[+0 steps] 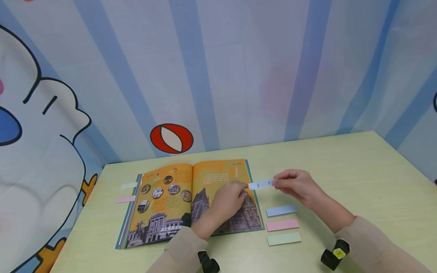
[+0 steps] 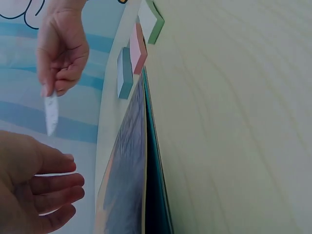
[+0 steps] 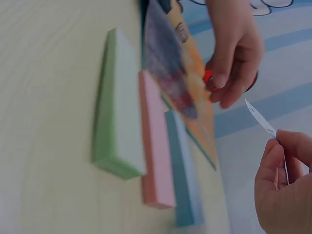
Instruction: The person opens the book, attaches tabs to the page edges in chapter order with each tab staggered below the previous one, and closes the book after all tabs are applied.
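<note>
My right hand (image 1: 300,187) pinches one end of a pale sticky note strip (image 1: 261,184) between thumb and fingertips, with faint marks on the strip. Just left of its free end, my left hand (image 1: 228,199) hovers over the right page of an open book (image 1: 164,203). In the left wrist view the left hand's fingers (image 2: 58,184) are loosely bent, apart from the strip (image 2: 51,116). To the right of the book lie a blue sticky note pad (image 1: 281,211), a pink pad (image 1: 282,225) and a green pad (image 1: 284,239), in a column.
A green tab (image 1: 128,185) and a pink tab (image 1: 125,199) stick out from the book's left edge. The pale wooden table (image 1: 345,170) meets a striped blue backdrop (image 1: 239,76) at its far side.
</note>
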Available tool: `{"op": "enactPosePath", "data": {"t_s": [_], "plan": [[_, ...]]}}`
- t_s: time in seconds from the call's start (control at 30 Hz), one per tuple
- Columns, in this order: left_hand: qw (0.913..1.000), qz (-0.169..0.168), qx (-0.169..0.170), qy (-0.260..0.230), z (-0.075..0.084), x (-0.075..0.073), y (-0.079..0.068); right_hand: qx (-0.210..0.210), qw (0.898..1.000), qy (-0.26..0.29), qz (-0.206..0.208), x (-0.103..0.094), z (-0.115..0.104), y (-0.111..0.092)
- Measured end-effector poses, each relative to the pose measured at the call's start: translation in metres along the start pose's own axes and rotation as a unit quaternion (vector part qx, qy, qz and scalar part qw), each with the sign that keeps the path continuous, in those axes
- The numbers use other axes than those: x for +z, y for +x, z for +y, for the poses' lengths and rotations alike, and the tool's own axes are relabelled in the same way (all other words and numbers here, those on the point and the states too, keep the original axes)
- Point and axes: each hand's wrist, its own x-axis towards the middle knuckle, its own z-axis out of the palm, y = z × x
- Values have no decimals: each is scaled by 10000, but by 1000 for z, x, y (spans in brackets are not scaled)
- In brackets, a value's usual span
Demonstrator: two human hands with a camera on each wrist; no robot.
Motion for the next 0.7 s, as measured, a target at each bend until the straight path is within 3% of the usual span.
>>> {"op": "enactPosePath", "data": {"t_s": [0.3, 0.7], "plan": [[9959, 160, 573, 689, -8, 0, -9, 246, 9990, -348, 129, -4, 21, 16], [9870, -279, 1056, 1177, -7, 9, -19, 609, 9965, -445, 357, -3, 31, 21]]}}
